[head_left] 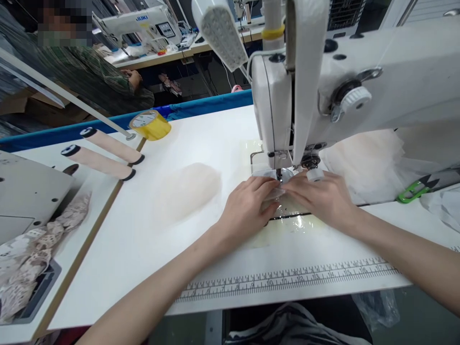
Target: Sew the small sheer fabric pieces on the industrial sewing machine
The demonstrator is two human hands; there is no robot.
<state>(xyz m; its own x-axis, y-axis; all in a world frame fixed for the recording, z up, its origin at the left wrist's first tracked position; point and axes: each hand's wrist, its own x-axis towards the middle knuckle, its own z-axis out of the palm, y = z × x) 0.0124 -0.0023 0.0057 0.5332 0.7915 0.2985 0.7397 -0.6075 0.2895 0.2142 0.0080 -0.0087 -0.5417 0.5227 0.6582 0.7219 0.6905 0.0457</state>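
Both my hands are at the needle of a white sewing machine (pixel 271 110). My left hand (pixel 249 206) lies left of the presser foot (pixel 279 175), its fingers closed on the edge of a sheer white fabric piece (pixel 276 193). From the right, my right hand (pixel 323 199) pinches the same fabric close to the foot, fingertips nearly meeting the left ones. Most of that fabric is hidden under the fingers and machine head. A pale beige oval fabric piece (pixel 196 184) rests on the white table (pixel 143 249) left of my hands.
Green thread snips (pixel 417 189) and pale sheer fabric (pixel 362 163) lie right. Two thread spools (pixel 98 163) and yellow tape (pixel 150 124) sit left, near lace (pixel 46 244). A printed ruler (pixel 287 280) runs along the front edge. A person (pixel 89 72) sits beyond, near another machine (pixel 143 28).
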